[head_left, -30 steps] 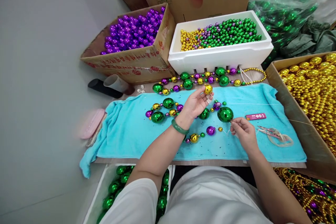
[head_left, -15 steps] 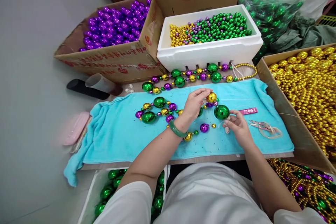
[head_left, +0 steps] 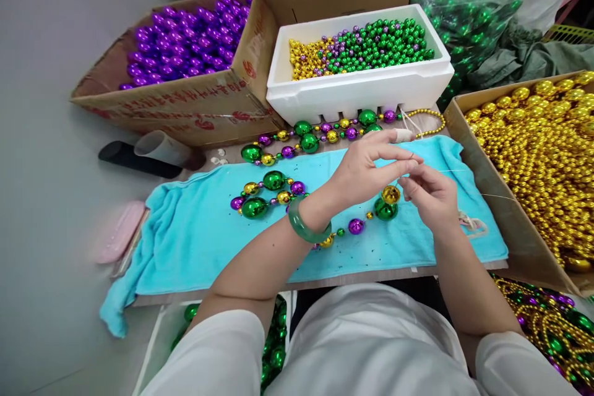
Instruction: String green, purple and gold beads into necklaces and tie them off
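My left hand, with a green bangle at its wrist, pinches with thumb and forefinger; its other fingers are raised. My right hand meets it fingertip to fingertip, also pinching. A thin clear string runs out to the right from behind the fingers; where exactly each hand grips it is hidden. Just below the fingertips are a gold ball bead and a big green ball bead. Leftward on the turquoise towel lies a strand with a purple bead, partly covered by my left arm.
A finished-looking bead strand lies behind the towel. Beyond it stand a carton of purple beads and a white foam box. A carton of gold beads borders the right. A pink case sits at left.
My left hand has let go of the gold bead and moved right to meet my right hand. My right hand has released the green bead and risen. The view has shifted slightly.
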Demonstrator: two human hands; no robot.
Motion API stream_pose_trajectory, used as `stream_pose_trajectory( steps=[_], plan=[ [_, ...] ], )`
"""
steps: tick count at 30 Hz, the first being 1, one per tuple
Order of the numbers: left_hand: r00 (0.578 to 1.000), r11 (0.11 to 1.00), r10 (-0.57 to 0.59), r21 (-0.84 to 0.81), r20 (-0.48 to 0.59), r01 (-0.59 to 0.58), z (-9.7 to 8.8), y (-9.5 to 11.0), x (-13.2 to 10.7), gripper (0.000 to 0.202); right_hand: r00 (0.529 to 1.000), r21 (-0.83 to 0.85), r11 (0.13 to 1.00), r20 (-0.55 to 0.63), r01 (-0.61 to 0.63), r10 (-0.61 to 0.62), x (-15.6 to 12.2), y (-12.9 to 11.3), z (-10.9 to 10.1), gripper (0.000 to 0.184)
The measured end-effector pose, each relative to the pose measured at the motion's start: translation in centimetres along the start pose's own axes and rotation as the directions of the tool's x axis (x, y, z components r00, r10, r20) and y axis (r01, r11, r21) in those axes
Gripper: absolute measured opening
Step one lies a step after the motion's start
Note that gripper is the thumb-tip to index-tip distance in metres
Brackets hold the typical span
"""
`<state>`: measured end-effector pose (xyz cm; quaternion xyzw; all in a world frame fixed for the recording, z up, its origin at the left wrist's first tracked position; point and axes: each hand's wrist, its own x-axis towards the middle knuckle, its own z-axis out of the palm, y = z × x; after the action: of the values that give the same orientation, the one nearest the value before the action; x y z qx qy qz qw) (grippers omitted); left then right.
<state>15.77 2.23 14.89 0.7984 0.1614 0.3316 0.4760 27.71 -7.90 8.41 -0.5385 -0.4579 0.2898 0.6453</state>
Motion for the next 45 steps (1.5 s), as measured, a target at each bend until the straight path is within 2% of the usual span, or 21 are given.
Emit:
stream_pose_trajectory(
  steps=[3, 8, 10, 13, 15, 16, 19, 22, 25, 27, 28, 29, 30, 32, 33, 35, 37, 45],
  plan=[
    [1.0, 0.999, 0.011, -0.048, -0.004, -0.011, 0.0, 0.3, 0.6, 0.008, 0.996, 0.003, 0.999, 0.085, -0.04, 0.039, 0.1, 0.2, 0.1, 0.011],
    [0.994, 0.984, -0.052, -0.178, -0.098, 0.034, -0.3, -0.5, 1.3, 0.01, 0.959, 0.052, 0.969, 0.17, -0.24, 0.228, -0.2, 1.8, -0.3, 0.02],
    [0.987, 0.972, -0.11, -0.22, -0.114, 0.083, -0.4, -1.6, 1.6, 0.011, 0.942, 0.067, 0.95, 0.166, -0.305, 0.291, -0.4, 2.8, -0.4, 0.024],
    [0.966, 0.946, -0.253, -0.221, -0.048, 0.237, -1.0, -4.8, 1.9, 0.022, 0.929, 0.06, 0.935, 0.152, -0.349, 0.337, -0.7, 4.1, -0.7, 0.027],
    [0.935, 0.932, -0.354, -0.088, -0.011, 0.352, -1.5, -7.6, 1.9, 0.029, 0.93, 0.069, 0.932, 0.131, -0.355, 0.344, -1.0, 4.7, -0.9, 0.028],
    [0.92, 0.919, -0.391, 0.038, -0.013, 0.391, -1.8, -9.1, 1.7, 0.027, 0.93, 0.089, 0.93, 0.12, -0.358, 0.347, -1.1, 5.0, -0.9, 0.028],
    [0.878, 0.787, -0.478, 0.441, -0.008, 0.432, -2.3, -12.8, 0.7, 0.012, 0.925, 0.174, 0.909, 0.088, -0.379, 0.369, -1.2, 5.3, -1.0, 0.032],
    [0.845, 0.722, -0.535, 0.532, 0.023, 0.442, -2.3, -14.7, -0.2, 0.013, 0.919, 0.227, 0.891, 0.05, -0.393, 0.392, -1.1, 5.1, -1.0, 0.034],
    [0.851, 0.725, -0.524, 0.512, -0.024, 0.461, -1.9, -14.8, -0.4, 0.017, 0.911, 0.243, 0.883, 0.009, -0.402, 0.412, -0.9, 4.9, -0.9, 0.036],
    [0.843, 0.745, -0.529, 0.424, -0.096, 0.515, -1.7, -14.1, 0.0, 0.018, 0.9, 0.222, 0.876, 0.019, -0.428, 0.435, -1.0, 4.9, -0.9, 0.036],
    [0.824, 0.774, -0.553, 0.288, -0.125, 0.564, -1.7, -13.5, 0.2, 0.018, 0.895, 0.206, 0.873, 0.033, -0.442, 0.445, -1.0, 5.0, -0.9, 0.035],
    [0.795, 0.792, -0.592, 0.083, -0.134, 0.604, -1.7, -12.9, 0.5, 0.016, 0.889, 0.187, 0.871, 0.046, -0.455, 0.455, -1.1, 5.0, -0.9, 0.035],
    [0.764, 0.77, -0.636, -0.164, -0.113, 0.617, -1.8, -12.3, 0.7, 0.014, 0.885, 0.167, 0.87, 0.054, -0.465, 0.463, -1.3, 5.2, -1.0, 0.035],
    [0.732, 0.603, -0.681, -0.58, -0.017, 0.547, -2.1, -11.1, 0.9, 0.01, 0.879, 0.126, 0.87, 0.06, -0.476, 0.472, -1.5, 5.5, -0.9, 0.033],
    [0.735, 0.524, -0.677, -0.684, 0.026, 0.507, -2.2, -10.6, 1.0, 0.01, 0.879, 0.108, 0.873, 0.061, -0.476, 0.472, -1.7, 5.7, -0.9, 0.033],
    [0.742, 0.435, -0.667, -0.773, 0.067, 0.461, -2.4, -9.9, 1.1, 0.012, 0.884, 0.084, 0.88, 0.063, -0.468, 0.464, -2.0, 6.0, -0.8, 0.031],
    [0.744, 0.402, -0.663, -0.802, 0.077, 0.441, -2.4, -9.5, 1.1, 0.014, 0.888, 0.07, 0.886, 0.066, -0.459, 0.455, -2.2, 6.2, -0.6, 0.03],
    [0.744, 0.38, -0.666, -0.837, 0.049, 0.395, -2.4, -9.2, 1.1, 0.014, 0.884, 0.014, 0.887, 0.096, -0.461, 0.458, -2.4, 6.4, -0.3, 0.029]
  ],
)
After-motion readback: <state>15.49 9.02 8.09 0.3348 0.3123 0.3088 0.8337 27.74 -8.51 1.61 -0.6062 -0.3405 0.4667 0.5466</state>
